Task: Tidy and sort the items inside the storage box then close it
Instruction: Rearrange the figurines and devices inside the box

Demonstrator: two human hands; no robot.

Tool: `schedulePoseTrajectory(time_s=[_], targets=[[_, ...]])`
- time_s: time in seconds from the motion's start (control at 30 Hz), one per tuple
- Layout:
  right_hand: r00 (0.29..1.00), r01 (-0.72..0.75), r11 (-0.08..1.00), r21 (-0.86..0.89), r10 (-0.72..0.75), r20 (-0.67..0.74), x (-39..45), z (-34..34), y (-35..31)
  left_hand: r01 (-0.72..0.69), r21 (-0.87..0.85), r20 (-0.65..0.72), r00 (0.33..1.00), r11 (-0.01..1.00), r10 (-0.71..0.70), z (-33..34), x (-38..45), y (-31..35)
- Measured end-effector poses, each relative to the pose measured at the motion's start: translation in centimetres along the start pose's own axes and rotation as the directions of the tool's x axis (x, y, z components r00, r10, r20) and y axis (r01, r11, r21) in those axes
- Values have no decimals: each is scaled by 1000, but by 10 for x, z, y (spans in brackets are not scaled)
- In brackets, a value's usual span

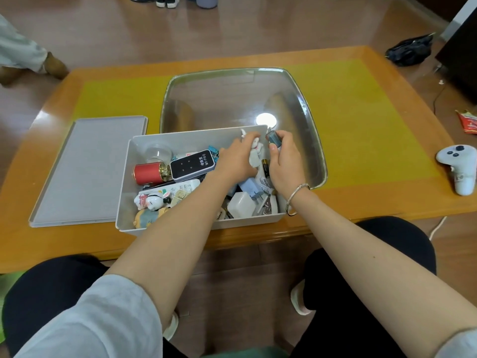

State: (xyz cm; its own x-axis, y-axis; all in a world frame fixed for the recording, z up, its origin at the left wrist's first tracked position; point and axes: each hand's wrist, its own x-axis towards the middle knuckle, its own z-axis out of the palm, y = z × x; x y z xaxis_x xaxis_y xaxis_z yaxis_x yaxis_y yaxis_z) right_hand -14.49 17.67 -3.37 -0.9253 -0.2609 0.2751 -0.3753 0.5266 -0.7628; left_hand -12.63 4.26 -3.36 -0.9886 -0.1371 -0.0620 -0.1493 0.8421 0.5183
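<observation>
A grey storage box stands on the table in front of me, full of mixed items. Its flat grey lid lies on the table to its left. Over the box's right half, my left hand grips a small white plush rabbit. Beside it, my right hand pinches a small dark cylinder near the box's far right corner. Inside lie a red can, a black Wi-Fi device, a white remote, small figurines and a white charger block.
A large metal tray sits behind the box on the yellow mat. A white game controller lies at the table's right edge, a red packet beyond it. A black bag is on the floor. A person's feet are far left.
</observation>
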Motion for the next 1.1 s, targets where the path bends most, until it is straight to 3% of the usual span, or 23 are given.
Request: schedulePoseTrajectory(time_s=[0.13,0.3,0.4,0.5,0.63,0.77,0.97,1.1], targets=[[1000,-2,1000,10,2,4,0,0,1,-39,-185,-117,993,982,17,-15,-15,-5],[1000,-3,1000,10,3,1,0,0,1,-71,-251,-259,966,965,4,-43,-33,-13],[1000,-17,1000,12,17,4,-1,0,1,-31,-229,-243,970,973,-27,-56,-49,-27],[1000,-13,1000,13,13,-3,-1,0,1,98,-247,-170,975,964,-143,-63,-63,-42],[1000,-16,1000,16,16,-5,-1,0,1,237,-112,-89,965,965,-247,-62,-75,-58],[1000,-10,1000,27,11,-15,-3,0,1,352,136,-135,932,926,-335,-57,-73,-56],[1000,-9,997,73,11,-25,-4,0,1,290,330,-274,940,898,-203,-30,-65,-15],[999,-3,994,107,8,-42,-5,0,1,284,325,-282,940,902,-194,-14,-58,1]])
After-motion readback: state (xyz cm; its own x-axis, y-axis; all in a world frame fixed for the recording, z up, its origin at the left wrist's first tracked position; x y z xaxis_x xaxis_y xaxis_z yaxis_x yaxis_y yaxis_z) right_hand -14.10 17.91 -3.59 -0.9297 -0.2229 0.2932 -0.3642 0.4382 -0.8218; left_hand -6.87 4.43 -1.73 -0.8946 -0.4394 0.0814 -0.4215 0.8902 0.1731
